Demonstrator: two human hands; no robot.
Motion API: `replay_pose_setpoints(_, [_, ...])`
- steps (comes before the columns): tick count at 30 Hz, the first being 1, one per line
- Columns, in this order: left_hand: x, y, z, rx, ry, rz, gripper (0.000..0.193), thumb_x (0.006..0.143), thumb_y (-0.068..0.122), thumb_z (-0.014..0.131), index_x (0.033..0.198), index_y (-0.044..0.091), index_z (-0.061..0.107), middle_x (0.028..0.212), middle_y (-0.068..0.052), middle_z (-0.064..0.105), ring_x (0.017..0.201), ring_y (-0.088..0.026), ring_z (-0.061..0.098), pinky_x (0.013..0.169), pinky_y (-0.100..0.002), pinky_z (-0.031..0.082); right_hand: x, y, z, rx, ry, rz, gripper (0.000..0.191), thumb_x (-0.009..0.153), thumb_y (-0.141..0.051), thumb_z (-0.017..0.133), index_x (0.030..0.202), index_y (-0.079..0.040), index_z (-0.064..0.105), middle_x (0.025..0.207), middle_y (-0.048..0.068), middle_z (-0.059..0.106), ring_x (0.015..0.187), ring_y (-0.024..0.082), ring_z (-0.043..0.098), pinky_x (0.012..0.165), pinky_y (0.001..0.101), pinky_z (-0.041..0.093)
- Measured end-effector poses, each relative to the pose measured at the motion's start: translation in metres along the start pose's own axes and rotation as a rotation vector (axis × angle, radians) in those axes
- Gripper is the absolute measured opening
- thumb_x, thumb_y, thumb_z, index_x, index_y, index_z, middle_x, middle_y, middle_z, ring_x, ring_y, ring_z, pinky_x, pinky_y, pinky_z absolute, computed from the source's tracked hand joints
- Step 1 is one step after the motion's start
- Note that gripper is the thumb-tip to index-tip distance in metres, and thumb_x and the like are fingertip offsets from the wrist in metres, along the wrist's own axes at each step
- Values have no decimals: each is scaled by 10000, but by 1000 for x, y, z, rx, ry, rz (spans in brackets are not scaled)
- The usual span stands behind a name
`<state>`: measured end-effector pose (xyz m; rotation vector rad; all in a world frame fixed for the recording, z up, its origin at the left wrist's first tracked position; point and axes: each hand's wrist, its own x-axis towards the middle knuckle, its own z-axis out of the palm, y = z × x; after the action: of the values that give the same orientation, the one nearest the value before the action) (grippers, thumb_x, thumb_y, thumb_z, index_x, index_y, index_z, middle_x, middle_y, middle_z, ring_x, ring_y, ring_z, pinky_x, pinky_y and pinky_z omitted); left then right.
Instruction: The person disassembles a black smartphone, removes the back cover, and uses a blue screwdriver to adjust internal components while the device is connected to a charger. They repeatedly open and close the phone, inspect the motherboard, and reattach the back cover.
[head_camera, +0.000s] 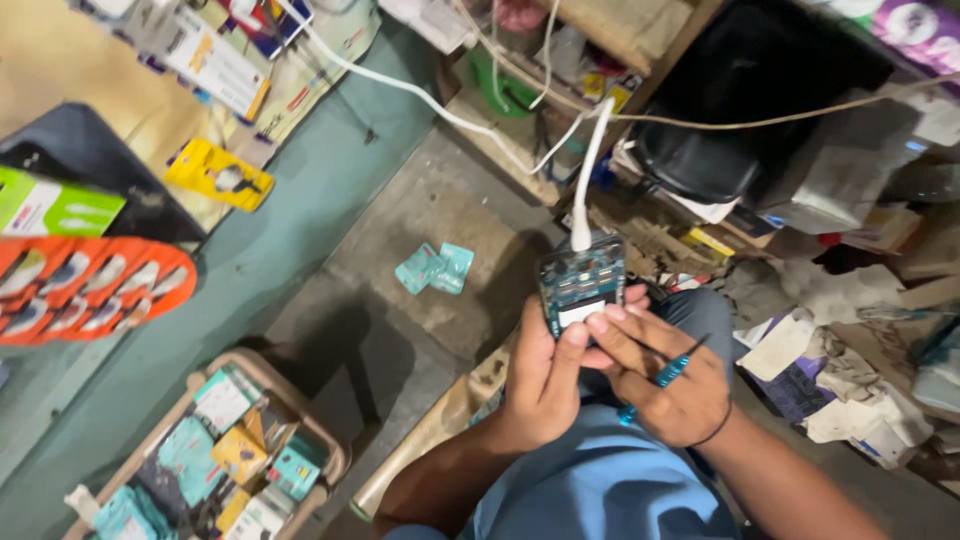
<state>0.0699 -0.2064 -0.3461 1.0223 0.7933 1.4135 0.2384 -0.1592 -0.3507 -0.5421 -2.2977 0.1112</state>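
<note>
In the centre of the head view, above the lap, a small opened phone (581, 283) with its back cover off is held upright, circuit side up. It is gripped by the left hand (543, 375), fingers wrapped behind and thumb pressed on its lower edge. A white charging cable (590, 165) is plugged into its top end and runs up toward the cluttered shelf (590, 75). The right hand (668, 375) is closed around a blue-handled screwdriver (668, 373), tucked under the fingers, while its index finger is laid on the phone's lower part beside the white label. Both hands are occupied; neither is spread wide.

Judgement: the board is being checked with power connected. For this to go well, the phone should be kept steady in the left grip, the cable plug left unstrained, and the screwdriver tip kept clear of exposed contacts.

On the grey floor (400, 200) two teal packets (435, 268) lie well apart from the hands. A tray of small boxes (225, 455) sits at lower left.
</note>
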Motion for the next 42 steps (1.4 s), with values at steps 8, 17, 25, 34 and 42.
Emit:
replay_pose_setpoints(8, [6, -11, -7, 128, 129, 35, 279, 1134, 149, 392, 1294, -64, 474, 1249, -222, 719, 1140, -273, 738, 993, -351, 601, 17, 2, 12, -1, 180, -52, 311, 832, -62, 872, 905, 2, 576, 1174, 235, 713, 1122, 354, 711, 937, 434, 616])
replay_pose_setpoints(17, [3, -41, -16, 78, 218, 27, 250, 1117, 142, 465, 1279, -47, 494, 1219, -198, 705, 1120, -221, 702, 989, -332, 557, 15, 5, 15, 79, 185, -11, 373, 831, -104, 888, 910, -14, 535, 1183, 246, 709, 1132, 374, 713, 946, 445, 614])
replay_pose_setpoints(25, [7, -34, -18, -105, 159, -18, 365, 1135, 228, 451, 1373, -49, 441, 1248, -272, 692, 1130, -305, 715, 1018, -401, 574, -28, 9, 12, 408, 275, 201, 448, 1106, -435, 495, 987, -4, 519, 1200, 266, 705, 1152, 409, 733, 1008, 520, 611])
replay_pose_setpoints(34, [11, -25, -16, -242, 102, -40, 392, 1145, 222, 436, 1418, -52, 377, 1291, -310, 638, 1178, -392, 688, 1053, -495, 578, -94, 4, 44, 811, 608, 593, 763, 1160, -636, 290, 1195, 41, 641, 1111, 239, 679, 1054, 315, 678, 1055, 396, 497])
replay_pose_setpoints(42, [10, -24, -16, -213, 92, -37, 387, 1151, 222, 438, 1411, -59, 380, 1294, -309, 643, 1173, -389, 695, 1055, -483, 577, -98, -1, 49, 998, 602, 900, 530, 1196, -404, 450, 1193, 98, 618, 957, 170, 609, 896, 240, 622, 847, 380, 544])
